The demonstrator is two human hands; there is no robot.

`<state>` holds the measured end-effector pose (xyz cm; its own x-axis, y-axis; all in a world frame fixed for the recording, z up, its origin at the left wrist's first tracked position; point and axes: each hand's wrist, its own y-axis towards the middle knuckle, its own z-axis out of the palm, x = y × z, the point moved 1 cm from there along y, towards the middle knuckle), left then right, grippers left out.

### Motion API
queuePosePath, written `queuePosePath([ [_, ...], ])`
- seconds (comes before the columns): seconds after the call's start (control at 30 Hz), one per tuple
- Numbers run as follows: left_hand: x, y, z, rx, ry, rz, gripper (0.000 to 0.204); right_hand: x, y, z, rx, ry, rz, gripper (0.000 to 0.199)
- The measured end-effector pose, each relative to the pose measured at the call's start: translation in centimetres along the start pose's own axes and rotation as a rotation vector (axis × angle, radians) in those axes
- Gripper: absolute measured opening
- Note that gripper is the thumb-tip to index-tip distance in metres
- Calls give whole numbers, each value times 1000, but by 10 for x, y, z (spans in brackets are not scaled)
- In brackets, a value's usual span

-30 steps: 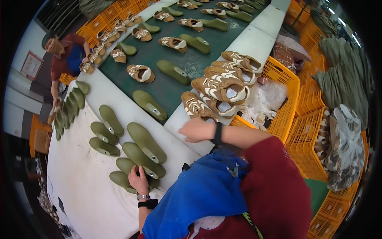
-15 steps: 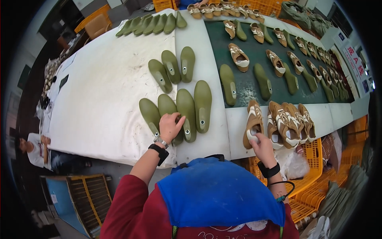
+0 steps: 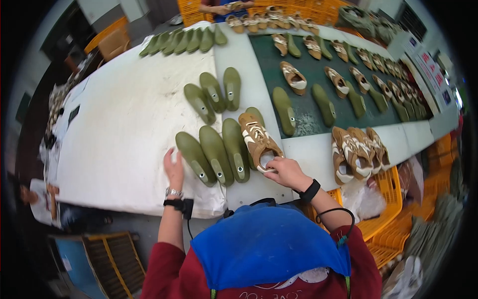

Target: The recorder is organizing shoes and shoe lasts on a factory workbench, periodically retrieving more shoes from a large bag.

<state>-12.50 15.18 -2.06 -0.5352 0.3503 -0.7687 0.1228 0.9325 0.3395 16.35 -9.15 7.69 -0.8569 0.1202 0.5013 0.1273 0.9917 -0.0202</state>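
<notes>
My right hand (image 3: 284,171) grips the heel opening of a brown and white shoe upper (image 3: 256,138). The upper lies over the rightmost green shoe last of a row of lasts (image 3: 215,151) in front of me. My left hand (image 3: 174,168) rests flat on the white table cover (image 3: 119,124), touching the leftmost last (image 3: 195,157) of that row. Both wrists carry black bands.
Three more green lasts (image 3: 214,93) lie farther back and a fanned row (image 3: 181,41) lies at the far edge. A dark green conveyor (image 3: 343,89) carries lasts and shoe uppers. More uppers (image 3: 356,151) are stacked at right above yellow crates (image 3: 386,219). Another person's hands (image 3: 226,7) work at the far end.
My right hand has brought a brown upper from the stack at right over to the row of lasts. My left hand has slid from the middle lasts to the leftmost one.
</notes>
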Motion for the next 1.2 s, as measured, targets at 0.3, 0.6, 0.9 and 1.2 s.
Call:
queuePosePath([
  [0.3, 67, -78, -36, 103, 934, -430, 54, -9, 5, 10, -9, -46, -124, 20],
  [0.6, 52, -88, -8, -103, 988, -605, 53, -58, -30, -15, -35, 74, -31, 22],
  [0.9, 35, -87, -3, -114, 943, -681, 51, -131, -63, -11, 482, -234, 108, 33],
  [1.2, 30, -80, -5, -159, 898, -641, 50, -141, -44, -6, 697, -225, 145, 39],
])
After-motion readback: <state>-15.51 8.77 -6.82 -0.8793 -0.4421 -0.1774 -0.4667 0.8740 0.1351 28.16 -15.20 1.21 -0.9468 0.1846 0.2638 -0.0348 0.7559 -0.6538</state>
